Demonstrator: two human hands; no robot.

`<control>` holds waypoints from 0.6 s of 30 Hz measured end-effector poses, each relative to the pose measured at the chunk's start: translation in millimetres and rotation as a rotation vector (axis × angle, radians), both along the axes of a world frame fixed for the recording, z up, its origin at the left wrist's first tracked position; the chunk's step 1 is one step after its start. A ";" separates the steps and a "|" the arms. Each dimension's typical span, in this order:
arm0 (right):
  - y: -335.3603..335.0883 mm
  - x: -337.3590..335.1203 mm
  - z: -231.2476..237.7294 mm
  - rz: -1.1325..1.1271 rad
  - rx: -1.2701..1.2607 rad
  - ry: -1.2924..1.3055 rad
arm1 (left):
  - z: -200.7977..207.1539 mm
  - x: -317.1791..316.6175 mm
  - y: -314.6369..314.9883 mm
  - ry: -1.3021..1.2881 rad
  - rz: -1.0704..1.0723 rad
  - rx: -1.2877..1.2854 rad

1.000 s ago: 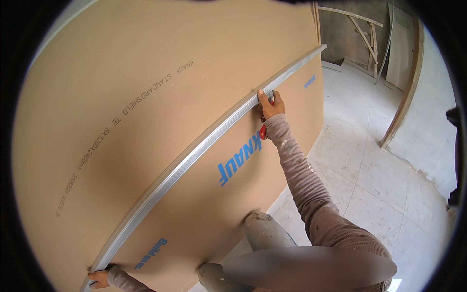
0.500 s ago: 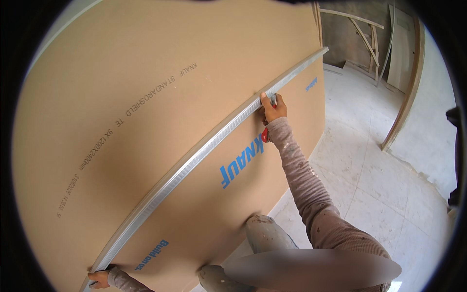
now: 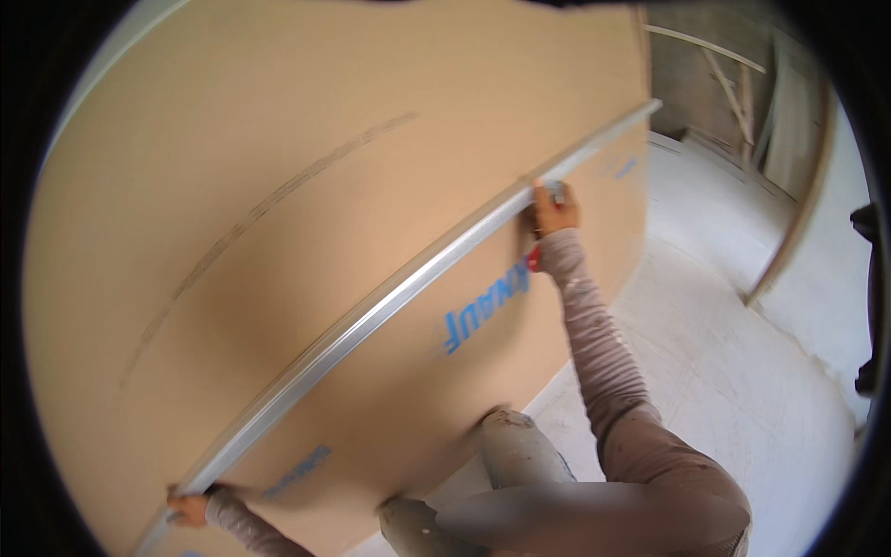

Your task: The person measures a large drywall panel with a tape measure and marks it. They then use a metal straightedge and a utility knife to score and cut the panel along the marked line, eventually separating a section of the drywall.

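A long, silvery metal profile (image 3: 371,311) lies slantwise across a large brown plasterboard sheet (image 3: 306,241). Near its lower left end, my left hand (image 3: 188,510) is closed on the profile. My right hand (image 3: 557,212) grips the profile farther up, toward its upper right end, with the thumb over its edge. A red-handled tool (image 3: 535,260) shows below the right palm, also held in that hand. Its kind is hidden by the fingers and blur. Both my knees are close to the board's lower edge.
Pale, dusty floor (image 3: 687,343) stretches along the board's right side. Beyond it stand a wooden frame (image 3: 738,97) and a leaning panel (image 3: 794,121) by a grey wall. A wood-edged white wall (image 3: 817,269) rises at the right.
The view has shifted and blurred, so board, profile and right hand appear farther right in the picture. Both hands keep their hold, at about the same places on the profile.
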State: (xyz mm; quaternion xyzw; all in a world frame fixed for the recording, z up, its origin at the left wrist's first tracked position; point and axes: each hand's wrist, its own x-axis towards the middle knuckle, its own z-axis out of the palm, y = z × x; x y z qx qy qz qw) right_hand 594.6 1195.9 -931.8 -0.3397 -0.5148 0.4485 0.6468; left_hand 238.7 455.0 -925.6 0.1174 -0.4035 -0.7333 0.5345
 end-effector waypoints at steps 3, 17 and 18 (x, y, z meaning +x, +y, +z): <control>4.9 6.0 -4.5 0.085 0.066 0.032 | -6.3 12.6 0.4 -0.342 0.306 -0.763; -14.5 9.6 14.4 0.157 -0.110 0.005 | 60.1 88.3 77.8 0.027 -0.053 -0.042; -13.7 9.5 13.9 0.146 -0.088 0.006 | 56.4 85.9 75.4 0.058 -0.076 -0.032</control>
